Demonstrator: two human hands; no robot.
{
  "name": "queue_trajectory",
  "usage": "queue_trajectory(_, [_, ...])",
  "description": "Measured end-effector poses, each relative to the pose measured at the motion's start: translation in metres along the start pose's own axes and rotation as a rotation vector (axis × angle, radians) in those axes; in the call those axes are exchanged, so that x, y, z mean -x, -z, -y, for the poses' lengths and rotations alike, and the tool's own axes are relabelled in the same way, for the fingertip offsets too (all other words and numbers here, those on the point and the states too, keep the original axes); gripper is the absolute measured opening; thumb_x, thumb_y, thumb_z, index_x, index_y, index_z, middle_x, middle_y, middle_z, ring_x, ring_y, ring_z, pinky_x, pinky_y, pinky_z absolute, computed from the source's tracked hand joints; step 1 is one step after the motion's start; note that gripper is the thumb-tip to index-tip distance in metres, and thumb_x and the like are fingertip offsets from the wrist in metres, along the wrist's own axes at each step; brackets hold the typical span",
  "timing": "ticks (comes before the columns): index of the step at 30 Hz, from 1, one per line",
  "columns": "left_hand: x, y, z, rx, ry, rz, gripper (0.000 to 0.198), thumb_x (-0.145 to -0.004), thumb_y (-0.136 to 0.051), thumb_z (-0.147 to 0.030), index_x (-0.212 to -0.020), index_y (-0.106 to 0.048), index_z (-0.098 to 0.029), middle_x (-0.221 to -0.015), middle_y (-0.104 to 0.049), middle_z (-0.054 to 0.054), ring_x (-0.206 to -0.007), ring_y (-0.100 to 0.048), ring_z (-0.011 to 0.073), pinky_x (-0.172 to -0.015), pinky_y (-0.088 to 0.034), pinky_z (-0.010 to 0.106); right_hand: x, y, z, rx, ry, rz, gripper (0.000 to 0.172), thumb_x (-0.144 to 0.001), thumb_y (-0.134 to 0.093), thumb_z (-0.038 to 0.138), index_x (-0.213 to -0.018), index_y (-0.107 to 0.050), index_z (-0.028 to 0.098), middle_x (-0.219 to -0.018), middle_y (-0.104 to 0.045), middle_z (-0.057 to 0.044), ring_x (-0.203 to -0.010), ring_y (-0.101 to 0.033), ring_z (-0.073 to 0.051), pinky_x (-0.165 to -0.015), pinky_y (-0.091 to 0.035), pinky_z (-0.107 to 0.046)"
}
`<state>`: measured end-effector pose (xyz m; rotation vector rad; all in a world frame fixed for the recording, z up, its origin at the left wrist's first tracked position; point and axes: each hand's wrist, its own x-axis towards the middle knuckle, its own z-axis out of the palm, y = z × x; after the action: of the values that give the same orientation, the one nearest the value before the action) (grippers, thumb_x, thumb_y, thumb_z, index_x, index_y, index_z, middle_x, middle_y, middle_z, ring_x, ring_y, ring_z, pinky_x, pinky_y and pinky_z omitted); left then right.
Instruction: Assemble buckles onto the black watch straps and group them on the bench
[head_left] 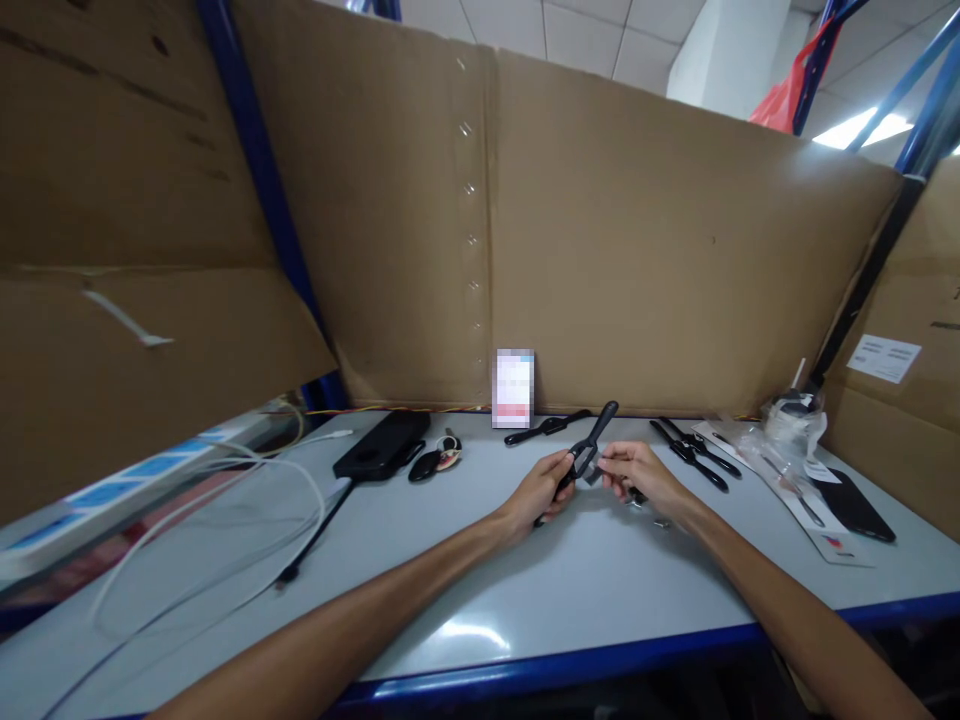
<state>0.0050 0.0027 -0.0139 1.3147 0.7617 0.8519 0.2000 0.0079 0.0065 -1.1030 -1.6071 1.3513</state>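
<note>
My left hand (pixel 551 483) is closed around a slim black tool (pixel 600 425) with a rounded handle that points up and to the right. The tool's kind is not clear; its middle looks wider, and its lower end is partly covered by my fingers. My right hand (pixel 634 472) is beside it, thumb and fingers pinched on a small grey piece (pixel 590 470) against the tool's middle. Small shiny bits (pixel 661 522) lie on the table under my right hand. Another black tool of like shape (pixel 551 427) lies behind my hands.
Two more black tools (pixel 694 455) lie to the right, near clear packaging (pixel 787 490) and a black phone-like slab (pixel 859 505). A lit phone (pixel 513 390) leans on the cardboard wall (pixel 637 250). Leftward are keys (pixel 448 445), a black power bank (pixel 386 445), cables and a power strip (pixel 142 480).
</note>
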Motion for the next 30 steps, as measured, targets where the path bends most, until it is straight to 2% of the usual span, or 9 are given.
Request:
queue_trajectory(3, [0.001,0.0,-0.001,-0.087,0.028,0.063,0.042,-0.089,-0.05,-0.061,-0.087,-0.049,-0.02,-0.054,-0.031,-0.01,-0.037,-0.02,0.0044,-0.035,-0.012,0.018,0.001,-0.001,-0.001,-0.019,-0.005,0.041,0.035,-0.069,-0.074,0.047,-0.075,-0.059,0.016,-0.07,-0.068,-0.003,-0.051,-0.057,-0.011,-0.045,-0.044,-0.022])
queue_trajectory(8, [-0.002,0.001,0.005,-0.13,0.004,0.069,0.039,-0.088,-0.052,-0.059,-0.085,-0.047,-0.02,-0.053,-0.034,-0.01,-0.038,-0.021,0.0051,-0.035,-0.015,0.018,-0.001,0.0,-0.004,-0.01,-0.001,0.044,0.031,-0.069,-0.072,0.043,-0.078,-0.062,0.015,-0.08,-0.072,-0.007,-0.056,-0.063,-0.013,-0.045,-0.046,-0.021])
queue_trajectory(16, [0.001,-0.001,0.003,-0.139,-0.017,0.073,0.037,-0.092,-0.046,-0.056,-0.091,-0.049,-0.019,-0.054,-0.035,-0.009,-0.038,-0.023,0.0053,-0.034,-0.016,0.017,-0.006,0.003,-0.007,0.093,0.004,-0.007,0.027,-0.071,-0.07,0.04,-0.073,-0.057,0.017,-0.069,-0.07,-0.004,-0.05,-0.059,-0.011,-0.04,-0.043,-0.019])
queue_trajectory(22, [0.002,0.0,0.004,-0.131,-0.032,0.102,0.038,-0.09,-0.05,-0.058,-0.09,-0.047,-0.02,-0.055,-0.035,-0.01,-0.037,-0.021,0.0042,-0.033,-0.015,0.016,-0.006,0.002,-0.006,0.144,-0.02,-0.003,0.022,-0.077,-0.066,0.038,-0.075,-0.057,0.017,-0.069,-0.07,-0.003,-0.048,-0.056,-0.01,-0.04,-0.039,-0.019])
queue_trajectory(25, [0.001,0.001,0.007,-0.137,-0.032,0.077,0.038,-0.089,-0.052,-0.058,-0.089,-0.044,-0.021,-0.054,-0.036,-0.01,-0.037,-0.022,0.0042,-0.033,-0.015,0.016,-0.004,0.012,0.002,0.321,0.043,-0.056,0.022,-0.084,-0.06,0.037,-0.078,-0.061,0.017,-0.066,-0.069,-0.002,-0.044,-0.052,-0.01,-0.041,-0.036,-0.02])
queue_trajectory(28, [0.0,0.002,0.008,-0.108,0.004,0.032,0.036,-0.089,-0.053,-0.055,-0.085,-0.038,-0.022,-0.054,-0.037,-0.01,-0.037,-0.021,0.004,-0.033,-0.013,0.016,0.002,0.033,0.012,0.724,0.16,-0.292,0.02,-0.09,-0.056,0.03,-0.079,-0.067,0.017,-0.065,-0.068,-0.003,-0.051,-0.056,-0.012,-0.052,-0.037,-0.022])
queue_trajectory(30, [0.0,0.003,0.008,-0.065,0.036,0.016,0.035,-0.091,-0.053,-0.052,-0.083,-0.036,-0.023,-0.054,-0.037,-0.01,-0.037,-0.02,0.0039,-0.035,-0.012,0.016,0.007,0.05,0.017,0.983,0.146,-0.411,0.017,-0.089,-0.058,0.025,-0.081,-0.071,0.018,-0.071,-0.07,-0.006,-0.065,-0.061,-0.015,-0.06,-0.037,-0.024])
